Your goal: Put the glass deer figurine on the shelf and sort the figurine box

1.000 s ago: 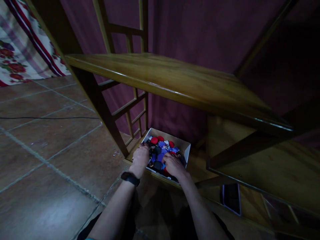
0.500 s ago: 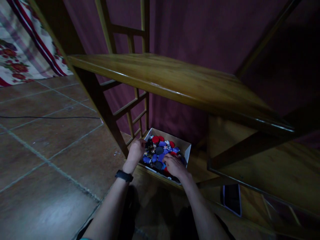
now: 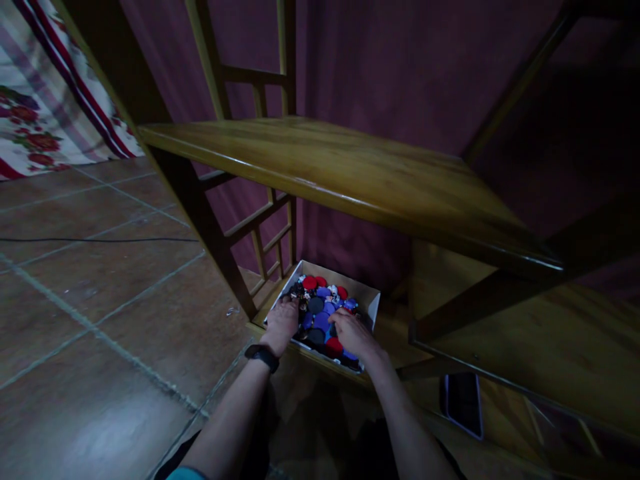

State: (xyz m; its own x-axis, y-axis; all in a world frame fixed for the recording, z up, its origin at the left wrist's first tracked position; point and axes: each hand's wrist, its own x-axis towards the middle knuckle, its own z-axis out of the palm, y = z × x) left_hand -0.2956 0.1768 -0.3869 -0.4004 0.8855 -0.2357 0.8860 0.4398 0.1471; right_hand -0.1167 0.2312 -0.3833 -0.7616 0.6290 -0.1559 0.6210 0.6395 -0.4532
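Note:
A shallow white box (image 3: 371, 308) holds a heap of small round, flat things in red, purple, blue and black; their exact kind is too small and dim to make out. My left hand (image 3: 283, 321), with a dark watch (image 3: 262, 357) on its wrist, lies over the box's left side, fingers stretched onto the heap. Over the right part is my right hand (image 3: 351, 332), its fingers bent and close together against the pieces. What its fingertips hold, if anything, is hidden. Between the hands lie a purple disc (image 3: 321, 321) and a black disc (image 3: 316, 305).
Above the box runs a wooden shelf board (image 3: 320, 157), its front edge close over my hands. A wooden post (image 3: 200, 223) stands left. A dark tray-like thing with a pale rim (image 3: 464, 403) lies at lower right. A thin cable (image 3: 100, 239) crosses the tiled floor.
My left hand has moved right and down from the box's left edge onto the heap, its fingers opening out. My right hand has stayed nearly in place. The view has shifted slightly.

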